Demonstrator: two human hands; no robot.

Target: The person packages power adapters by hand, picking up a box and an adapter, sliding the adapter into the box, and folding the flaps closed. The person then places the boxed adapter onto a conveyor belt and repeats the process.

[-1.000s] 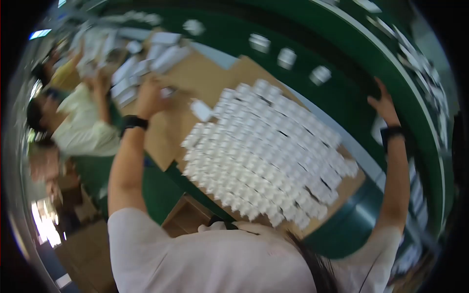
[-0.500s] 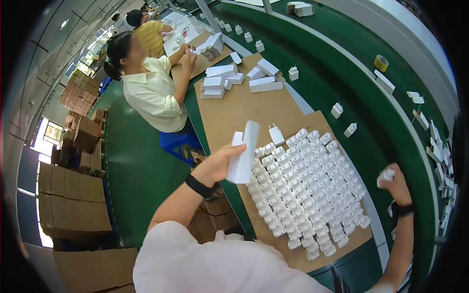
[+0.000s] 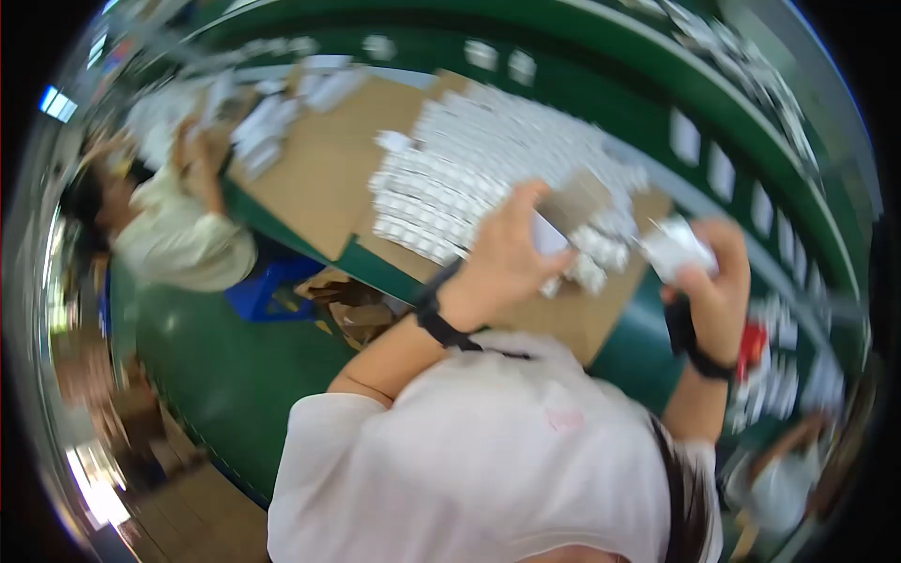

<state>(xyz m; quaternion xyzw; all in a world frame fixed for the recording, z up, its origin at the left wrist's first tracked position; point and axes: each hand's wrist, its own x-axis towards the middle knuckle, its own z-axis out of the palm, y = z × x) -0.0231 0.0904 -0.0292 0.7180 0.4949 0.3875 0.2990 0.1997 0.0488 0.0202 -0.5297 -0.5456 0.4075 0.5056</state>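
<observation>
The picture is blurred by motion. My left hand (image 3: 507,253) grips a small cardboard-coloured box (image 3: 568,208) with a white face, held over the near edge of a brown cardboard sheet (image 3: 324,178). My right hand (image 3: 718,267) is closed on a small white item (image 3: 678,246), to the right of the box. Behind both hands, rows of small white items (image 3: 488,169) cover the sheet. Each wrist wears a dark band.
A green conveyor (image 3: 601,84) carrying spaced white pieces curves along the far side. A co-worker in a pale shirt (image 3: 178,244) works at the left beside more white boxes (image 3: 272,122), near a blue stool (image 3: 272,286). Another person (image 3: 779,488) sits at the lower right.
My left hand has swung from the sheet's left side to its near right part, now with a box. My right hand came in closer to the left hand. The view has shifted and blurred.
</observation>
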